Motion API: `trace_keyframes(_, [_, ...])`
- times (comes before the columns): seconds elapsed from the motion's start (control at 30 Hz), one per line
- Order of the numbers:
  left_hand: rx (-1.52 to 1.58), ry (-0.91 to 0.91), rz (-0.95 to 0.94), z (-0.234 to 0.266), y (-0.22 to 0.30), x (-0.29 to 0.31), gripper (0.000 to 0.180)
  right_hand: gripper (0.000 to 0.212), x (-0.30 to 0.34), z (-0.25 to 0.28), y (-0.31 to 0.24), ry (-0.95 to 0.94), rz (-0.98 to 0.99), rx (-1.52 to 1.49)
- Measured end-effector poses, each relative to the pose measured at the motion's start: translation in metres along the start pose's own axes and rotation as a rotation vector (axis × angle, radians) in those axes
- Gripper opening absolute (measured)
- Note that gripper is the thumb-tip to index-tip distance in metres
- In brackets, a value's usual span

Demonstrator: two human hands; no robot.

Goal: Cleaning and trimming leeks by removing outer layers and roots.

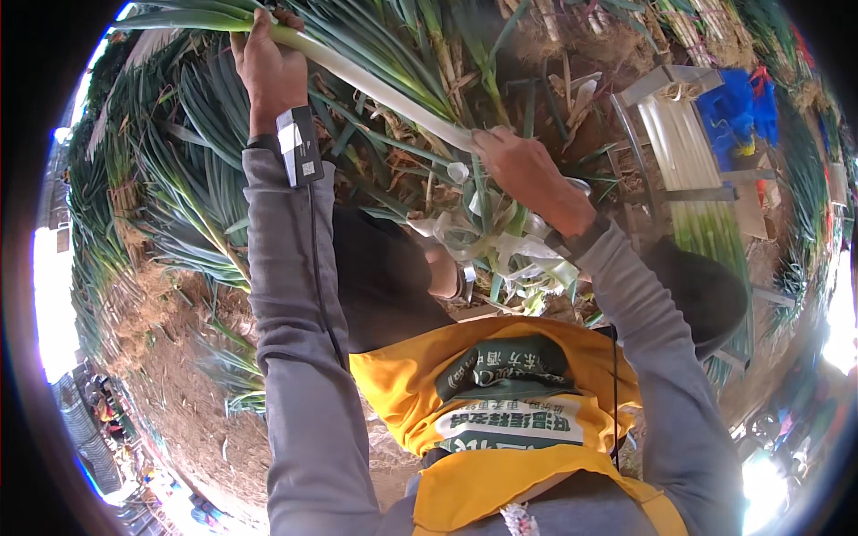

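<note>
A long scallion [384,92] with a thick white stalk stretches slantwise between my hands, its green leaves reaching past the upper left. My left hand [271,67] is closed round it where white turns to green. At the lower end of the stalk, the fingers of my right hand [527,170] pinch its tip; the root end is hidden by them. Below my right hand lie pale, peeled skins [465,237] and leaf scraps in a heap.
On the right, a metal rack [688,195] holds cleaned white scallions [675,143], beside blue plastic [728,112]. Unpeeled scallions [201,152] are piled at left and far side. Bare soil [192,380] lies at lower left. A yellow apron [402,375] covers my lap.
</note>
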State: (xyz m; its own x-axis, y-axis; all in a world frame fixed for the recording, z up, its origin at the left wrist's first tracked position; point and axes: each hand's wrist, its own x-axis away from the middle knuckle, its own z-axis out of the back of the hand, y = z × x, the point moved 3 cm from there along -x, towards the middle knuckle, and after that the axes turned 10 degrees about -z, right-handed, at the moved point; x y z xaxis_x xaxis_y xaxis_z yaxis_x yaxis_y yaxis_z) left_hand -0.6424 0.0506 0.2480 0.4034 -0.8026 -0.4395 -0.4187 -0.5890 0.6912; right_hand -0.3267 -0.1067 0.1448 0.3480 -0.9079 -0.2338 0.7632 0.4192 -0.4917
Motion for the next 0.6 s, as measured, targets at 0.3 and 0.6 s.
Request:
trace_keyframes(0.3, [0.046,0.090,-0.021,-0.003,-0.001,0.001,0.023,0.017,0.003,-0.018,-0.006,-0.089,0.021,0.218])
trace_keyframes(0.6, [0.009,0.098,-0.053,-0.008,0.001,0.010,0.015,0.008,0.006,-0.023,-0.004,-0.043,-0.081,0.156])
